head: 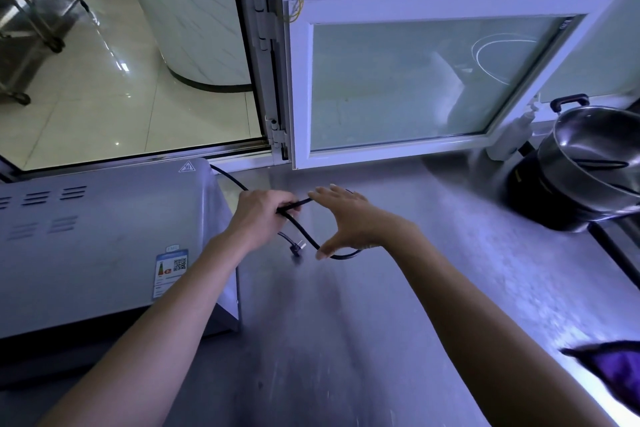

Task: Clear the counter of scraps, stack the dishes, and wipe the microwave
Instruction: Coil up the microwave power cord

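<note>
Currently tidying the microwave (104, 246) power cord (304, 236) on the steel desk (381, 322). Left hand (259, 215) grips the cord at frame centre; right hand (349, 222) is open, fingers straight, thumb by the loop's lower bend. Plug (297, 249) lies just below the left hand. Judgement: coil loosely, keep it slack, park it beside the microwave at left.

Commercial kitchen: steel counter (346, 322), microwave (104, 253), pot (595, 156)
</note>
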Available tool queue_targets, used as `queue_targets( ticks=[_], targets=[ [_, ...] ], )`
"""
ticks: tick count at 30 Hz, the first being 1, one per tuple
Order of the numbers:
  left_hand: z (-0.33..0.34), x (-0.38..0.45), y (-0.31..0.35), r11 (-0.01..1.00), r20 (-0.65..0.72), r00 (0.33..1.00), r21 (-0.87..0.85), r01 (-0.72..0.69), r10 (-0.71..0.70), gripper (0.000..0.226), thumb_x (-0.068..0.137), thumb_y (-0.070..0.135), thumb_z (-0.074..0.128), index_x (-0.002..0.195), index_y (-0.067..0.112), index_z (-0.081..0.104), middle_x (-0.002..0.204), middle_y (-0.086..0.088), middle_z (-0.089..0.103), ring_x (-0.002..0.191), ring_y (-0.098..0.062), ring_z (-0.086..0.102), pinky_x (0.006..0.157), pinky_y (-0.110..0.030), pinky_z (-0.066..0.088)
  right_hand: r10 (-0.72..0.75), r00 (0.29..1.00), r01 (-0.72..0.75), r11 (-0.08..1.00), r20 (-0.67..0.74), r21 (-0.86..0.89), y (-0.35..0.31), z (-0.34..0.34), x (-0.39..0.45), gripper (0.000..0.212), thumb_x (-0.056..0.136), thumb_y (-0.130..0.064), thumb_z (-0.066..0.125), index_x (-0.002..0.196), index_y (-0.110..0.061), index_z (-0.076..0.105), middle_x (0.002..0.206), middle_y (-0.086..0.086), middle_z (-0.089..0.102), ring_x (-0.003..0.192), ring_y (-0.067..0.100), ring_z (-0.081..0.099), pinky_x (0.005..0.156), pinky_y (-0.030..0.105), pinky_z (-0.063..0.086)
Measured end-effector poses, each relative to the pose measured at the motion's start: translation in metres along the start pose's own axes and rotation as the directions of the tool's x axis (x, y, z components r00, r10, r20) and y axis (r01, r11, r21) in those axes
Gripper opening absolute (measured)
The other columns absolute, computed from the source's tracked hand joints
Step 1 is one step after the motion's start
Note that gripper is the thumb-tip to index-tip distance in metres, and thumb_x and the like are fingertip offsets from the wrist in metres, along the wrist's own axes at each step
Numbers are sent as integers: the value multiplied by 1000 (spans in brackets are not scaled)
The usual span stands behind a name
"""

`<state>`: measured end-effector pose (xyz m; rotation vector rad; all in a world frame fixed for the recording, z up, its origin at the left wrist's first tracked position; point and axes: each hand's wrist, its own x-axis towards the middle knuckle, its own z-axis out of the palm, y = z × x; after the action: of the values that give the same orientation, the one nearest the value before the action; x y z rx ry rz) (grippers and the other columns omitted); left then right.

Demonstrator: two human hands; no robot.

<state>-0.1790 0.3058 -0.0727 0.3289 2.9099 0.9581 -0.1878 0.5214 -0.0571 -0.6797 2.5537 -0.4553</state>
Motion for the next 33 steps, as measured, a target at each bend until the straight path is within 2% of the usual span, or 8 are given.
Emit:
queue_targets(
  ticks=[3,7,12,17,21,25,30,33],
  targets=[
    [1,1,-2,1000,4,1000,5,12,-12,27,86,4,61,88,27,75,83,13,75,86,-13,70,89,-35,50,-34,989,12,989,-145,-147,2,9,7,115,66,-59,83,157,-22,23,160,0,27,147,24,18,121,38,10],
    [3,4,-4,998,27,999,-58,35,-34,32,85,0,63,84,30,74,70,11,72,69,-9,69,70,-18,46,-95,947,-2,953,-306,-303,4,22,17,81,71,-54,81,139,-21,51,133,-1,50,125,23,40,112,36,29],
    [3,6,-6,995,43,999,-95,37,-33,27,86,6,65,77,31,71,69,12,69,67,-13,64,62,-26,42,-107,893,-5,969,-437,-248,12,33,19,37,83,-34,78,116,-20,70,110,-1,66,107,24,55,95,33,38],
    [4,6,-14,990,7,999,-133,50,-50,9,88,17,72,86,26,72,74,8,70,62,-6,61,58,-16,39,-56,853,-49,981,-519,-186,12,32,15,11,94,-22,66,103,-16,70,88,3,67,80,28,61,71,37,51],
    [9,6,-21,999,-16,999,-33,28,-28,4,92,25,68,89,23,70,79,7,71,73,-13,64,72,-31,47,-15,797,-84,987,-603,-136,16,29,12,9,97,-17,61,92,-12,66,71,4,56,61,31,49,50,37,44],
    [15,9,-20,997,-17,1000,75,3,-2,8,95,25,61,89,21,63,88,6,71,86,-24,65,88,-44,47,39,737,-54,999,-674,-1,14,28,12,4,91,-8,67,88,-8,68,68,6,58,60,33,48,49,35,38],
    [23,12,-27,997,-115,993,82,11,-1,6,92,20,63,96,16,64,82,2,65,76,-31,60,73,-37,43,127,639,76,971,-759,226,7,31,17,19,87,2,69,72,-4,59,60,2,40,57,27,34,50,35,28],
    [26,14,-31,998,-148,989,65,20,-10,13,93,19,62,103,13,66,89,-3,70,78,-33,62,77,-38,46,168,598,128,945,-784,300,2,29,24,23,87,2,67,69,-4,53,60,3,37,60,24,29,54,33,23]
  ],
)
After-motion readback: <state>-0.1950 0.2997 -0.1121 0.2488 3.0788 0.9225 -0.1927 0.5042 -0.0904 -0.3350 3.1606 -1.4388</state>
